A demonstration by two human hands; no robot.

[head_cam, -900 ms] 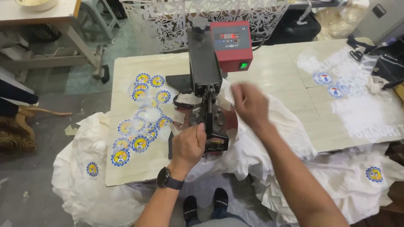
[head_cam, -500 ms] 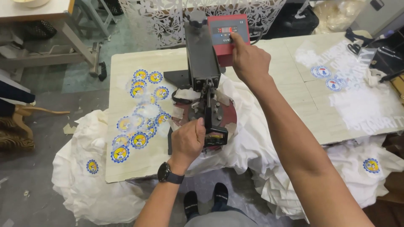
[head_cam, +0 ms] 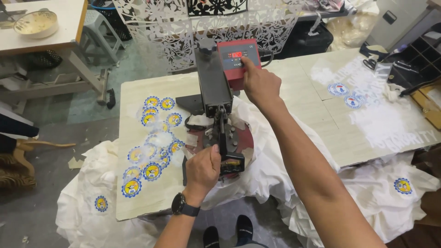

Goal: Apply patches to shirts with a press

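Observation:
A black heat press (head_cam: 214, 87) with a red control box (head_cam: 237, 62) stands on the light wooden table (head_cam: 303, 87). My left hand (head_cam: 202, 166) grips the press's black lever handle (head_cam: 223, 138), pulled down toward me over the round red platen (head_cam: 243, 140). My right hand (head_cam: 259, 82) reaches forward and its index finger touches the front of the red control box. White fabric (head_cam: 271, 160) lies draped under the press and over the table's front edge.
Several round blue-and-yellow transfer stickers (head_cam: 151, 156) lie left of the press; two more (head_cam: 344, 94) sit at the right. White garments (head_cam: 395, 197) hang off the table to the floor on both sides. A white table with a bowl (head_cam: 36, 23) stands far left.
My right hand has lifted from the white fabric beside the press and moved forward to the red control box. My left hand has stayed on the lever handle.

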